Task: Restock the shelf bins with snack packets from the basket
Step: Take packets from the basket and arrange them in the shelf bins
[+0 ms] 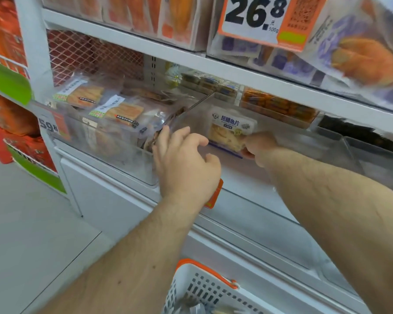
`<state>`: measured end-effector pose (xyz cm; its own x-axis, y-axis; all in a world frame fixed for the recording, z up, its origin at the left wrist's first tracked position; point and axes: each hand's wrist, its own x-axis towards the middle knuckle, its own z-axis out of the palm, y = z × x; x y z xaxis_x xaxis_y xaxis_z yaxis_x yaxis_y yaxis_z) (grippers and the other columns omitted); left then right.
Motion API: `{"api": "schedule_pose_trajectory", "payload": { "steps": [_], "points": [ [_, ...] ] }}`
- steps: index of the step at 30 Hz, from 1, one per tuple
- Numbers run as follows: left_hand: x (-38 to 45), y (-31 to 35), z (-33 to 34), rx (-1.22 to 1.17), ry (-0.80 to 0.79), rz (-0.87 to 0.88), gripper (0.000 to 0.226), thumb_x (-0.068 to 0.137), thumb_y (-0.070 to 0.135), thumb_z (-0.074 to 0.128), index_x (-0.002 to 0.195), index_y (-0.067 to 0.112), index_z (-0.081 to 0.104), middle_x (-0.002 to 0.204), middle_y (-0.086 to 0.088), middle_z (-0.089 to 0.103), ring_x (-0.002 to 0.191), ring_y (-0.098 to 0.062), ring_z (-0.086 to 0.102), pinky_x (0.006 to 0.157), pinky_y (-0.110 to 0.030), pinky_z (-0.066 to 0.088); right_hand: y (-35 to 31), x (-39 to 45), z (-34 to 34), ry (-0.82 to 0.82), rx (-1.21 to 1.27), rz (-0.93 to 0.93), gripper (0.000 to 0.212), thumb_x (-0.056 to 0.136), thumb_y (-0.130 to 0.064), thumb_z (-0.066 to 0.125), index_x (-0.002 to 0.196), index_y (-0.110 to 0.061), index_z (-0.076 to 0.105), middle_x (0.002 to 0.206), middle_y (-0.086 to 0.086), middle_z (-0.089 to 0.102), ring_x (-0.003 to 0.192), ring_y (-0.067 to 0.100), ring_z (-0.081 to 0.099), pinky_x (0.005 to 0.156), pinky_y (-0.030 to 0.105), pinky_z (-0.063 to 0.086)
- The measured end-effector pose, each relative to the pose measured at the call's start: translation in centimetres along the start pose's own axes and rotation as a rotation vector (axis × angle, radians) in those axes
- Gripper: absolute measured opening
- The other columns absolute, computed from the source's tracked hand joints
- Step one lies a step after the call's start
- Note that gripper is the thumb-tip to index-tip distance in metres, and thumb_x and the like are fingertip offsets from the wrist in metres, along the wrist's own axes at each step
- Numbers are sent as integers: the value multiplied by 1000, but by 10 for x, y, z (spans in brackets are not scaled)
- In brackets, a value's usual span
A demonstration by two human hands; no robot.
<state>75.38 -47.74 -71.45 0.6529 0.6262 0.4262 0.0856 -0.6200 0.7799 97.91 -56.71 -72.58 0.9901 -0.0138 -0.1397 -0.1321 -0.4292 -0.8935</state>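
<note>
The right hand (258,146) is gripping the white-and-yellow plastic snack packet (230,132) upright inside the clear plastic bin (281,141), at three o'clock from the half-open, empty left hand (186,164), which is nearer the divider.

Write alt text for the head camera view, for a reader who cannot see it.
A person's right hand places a white fish-slice snack packet into a clear shelf bin, while the left hand rests on the divider. A white basket sits below.
</note>
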Motion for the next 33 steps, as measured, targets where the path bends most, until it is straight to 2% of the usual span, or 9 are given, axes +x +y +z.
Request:
{"api": "schedule_pose_trajectory", "payload": {
  "steps": [3, 6, 8, 13, 17, 27, 31, 33],
  "points": [
    [-1, -2, 0, 11, -13, -7, 24, 81, 17, 62, 103, 23, 70, 142, 0, 51, 147, -20, 14, 120, -45, 14, 7, 4, 8, 18, -4, 19, 24, 85, -23, 78, 97, -8, 64, 91, 8, 69, 73, 21, 71, 58, 30, 60],
    [-1, -3, 0, 7, -26, -6, 24, 81, 16, 62, 103, 23, 70, 142, 1, 50, 147, -19, 12, 120, -45, 13, 13, 4, 13, 45, 0, 17, 33, 78, -21, 82, 103, -6, 67, 94, 9, 71, 78, 24, 72, 69, 39, 63],
    [-1, -3, -1, 10, -40, -6, 24, 81, 17, 62, 103, 24, 70, 143, 1, 49, 148, -18, 11, 120, -45, 13, 14, 5, 14, 62, -7, 14, 38, 74, -23, 84, 104, -7, 67, 97, 9, 72, 81, 26, 72, 73, 40, 63],
    [-2, -3, -2, 17, -58, -10, 24, 82, 17, 62, 103, 24, 70, 144, 2, 48, 148, -17, 8, 120, -45, 12, 14, 8, 9, 119, -25, 14, 38, 72, -27, 83, 102, -10, 69, 89, 6, 71, 75, 23, 71, 70, 38, 63],
    [-3, -1, -3, 37, -83, -20, 24, 84, 19, 61, 105, 25, 69, 146, 4, 46, 149, -15, 5, 121, -46, 10, 14, 9, 6, 140, -26, 20, 39, 72, -31, 85, 101, -10, 68, 92, 7, 72, 75, 22, 71, 66, 34, 62],
    [-3, 0, -1, 65, -74, -25, 24, 84, 20, 61, 105, 27, 69, 147, 6, 45, 149, -15, 3, 121, -46, 8, 17, 18, 11, 99, -4, 29, 50, 71, -45, 85, 102, -10, 66, 88, 7, 73, 73, 24, 72, 72, 37, 62],
    [-3, 1, -2, 67, -88, -31, 24, 85, 21, 61, 106, 28, 68, 148, 7, 43, 149, -14, 2, 121, -46, 6, 16, 10, 8, 100, -4, 23, 43, 75, -42, 84, 98, -11, 65, 87, 4, 71, 74, 20, 71, 71, 33, 61],
    [-3, 1, -4, 64, -90, -31, 23, 85, 21, 61, 106, 28, 68, 148, 6, 43, 149, -14, 3, 121, -46, 6, 15, 8, 6, 100, -6, 24, 39, 76, -41, 84, 95, -13, 65, 80, 2, 68, 73, 18, 70, 72, 33, 61]
  ]
}}
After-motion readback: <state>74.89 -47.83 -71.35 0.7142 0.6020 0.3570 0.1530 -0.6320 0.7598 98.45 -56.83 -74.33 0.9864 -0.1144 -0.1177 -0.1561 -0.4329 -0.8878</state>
